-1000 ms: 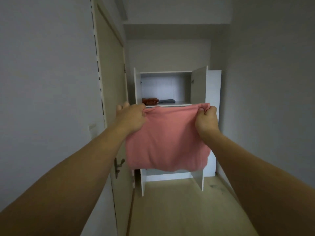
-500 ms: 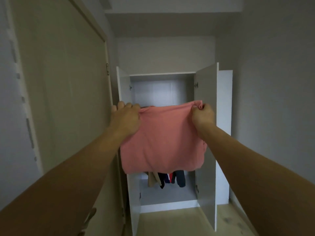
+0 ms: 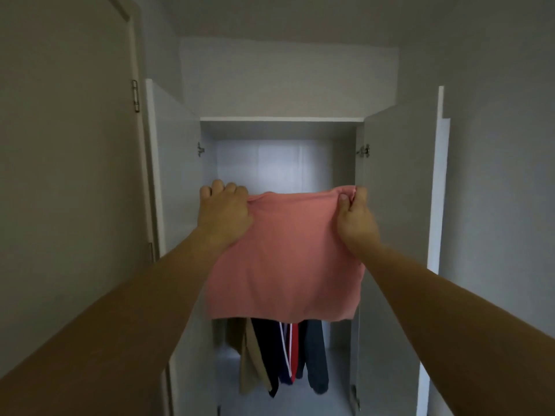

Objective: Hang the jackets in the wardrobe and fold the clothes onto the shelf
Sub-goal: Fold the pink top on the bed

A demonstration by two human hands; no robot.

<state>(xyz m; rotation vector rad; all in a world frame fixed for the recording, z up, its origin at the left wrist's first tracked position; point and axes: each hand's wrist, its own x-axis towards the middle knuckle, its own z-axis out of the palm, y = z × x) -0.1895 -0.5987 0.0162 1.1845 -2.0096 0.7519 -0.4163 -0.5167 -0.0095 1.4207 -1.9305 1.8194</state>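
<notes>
A folded pink garment hangs in front of me, held up at its two top corners. My left hand grips the left corner and my right hand pinches the right corner. Behind it stands the open white wardrobe, whose upper compartment shows above the garment. The shelf and whatever lies on it are hidden by the cloth. Below the garment's hem hang several jackets in tan, navy, red and dark grey.
The wardrobe's left door and right door stand swung open toward me on either side. A closed beige room door fills the left wall. A grey wall runs along the right.
The wardrobe has come much closer and fills the view. Both hands have kept their hold on the pink garment and carry it a little higher, before the upper compartment.
</notes>
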